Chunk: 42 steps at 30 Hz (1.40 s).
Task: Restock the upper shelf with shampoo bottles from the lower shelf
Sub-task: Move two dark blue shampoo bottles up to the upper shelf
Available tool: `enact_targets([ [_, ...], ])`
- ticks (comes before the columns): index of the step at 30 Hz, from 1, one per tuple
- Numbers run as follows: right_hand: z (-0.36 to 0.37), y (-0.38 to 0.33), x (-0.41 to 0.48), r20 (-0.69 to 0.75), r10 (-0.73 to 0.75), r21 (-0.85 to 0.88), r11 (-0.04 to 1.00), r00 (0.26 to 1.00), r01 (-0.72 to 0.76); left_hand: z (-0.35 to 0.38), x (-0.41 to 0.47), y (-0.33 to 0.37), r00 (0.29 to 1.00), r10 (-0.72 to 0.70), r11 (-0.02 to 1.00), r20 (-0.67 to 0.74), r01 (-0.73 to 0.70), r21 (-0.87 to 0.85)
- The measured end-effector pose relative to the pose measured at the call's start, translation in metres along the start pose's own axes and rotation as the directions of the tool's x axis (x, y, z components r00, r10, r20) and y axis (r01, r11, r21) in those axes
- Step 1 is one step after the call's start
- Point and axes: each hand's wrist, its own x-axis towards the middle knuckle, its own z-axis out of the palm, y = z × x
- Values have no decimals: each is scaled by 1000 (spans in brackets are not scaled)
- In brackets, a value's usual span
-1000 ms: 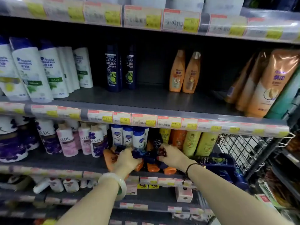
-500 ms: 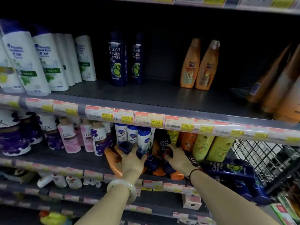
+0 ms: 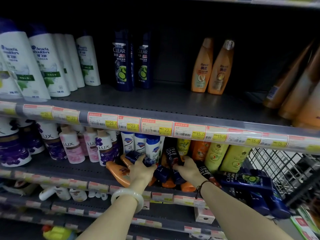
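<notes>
On the lower shelf (image 3: 69, 170) lies a heap of fallen shampoo bottles, dark blue and orange. My left hand (image 3: 141, 170) is closed around a dark blue Clear bottle (image 3: 138, 157) in that heap. My right hand (image 3: 187, 168) grips a black Clear bottle (image 3: 171, 155) tilted upward beside it. An orange bottle (image 3: 117, 173) lies under my left wrist. The upper shelf (image 3: 155, 103) holds two upright dark blue Clear bottles (image 3: 121, 61) and two orange bottles (image 3: 212, 66), with bare shelf between and in front of them.
White Head & Shoulders bottles (image 3: 39, 64) fill the upper left; leaning orange bottles (image 3: 297, 90) crowd the upper right. Lux bottles (image 3: 72, 146) and yellow-green bottles (image 3: 225, 156) stand on the lower shelf. More blue Clear bottles (image 3: 247, 181) lie at right, next to a wire basket (image 3: 277, 167). A price-tag rail (image 3: 155, 127) fronts the upper shelf.
Both hands have closed more firmly on their bottles in the heap, and the black bottle in my right hand has tilted up. The view has dropped closer to the shelves.
</notes>
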Motion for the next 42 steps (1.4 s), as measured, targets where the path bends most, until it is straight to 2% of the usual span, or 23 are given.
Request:
enact_targets([
  [18, 9, 6, -11, -63, -118, 99, 987, 991, 124, 4, 3, 3, 998, -51, 996, 28, 53, -71],
  [25, 9, 7, -13, -88, -132, 107, 984, 987, 141, 11, 3, 6, 1000, -25, 979, 9, 26, -201],
  [31, 9, 5, -13, -81, -102, 135, 985, 991, 112, 18, 1, 4, 999, 1, 955, -45, -14, -297],
  [42, 1, -6, -24, -46, -1, 258, 966, 999, 13, 4, -5, 4, 999, 14, 892, 36, 4, -452],
])
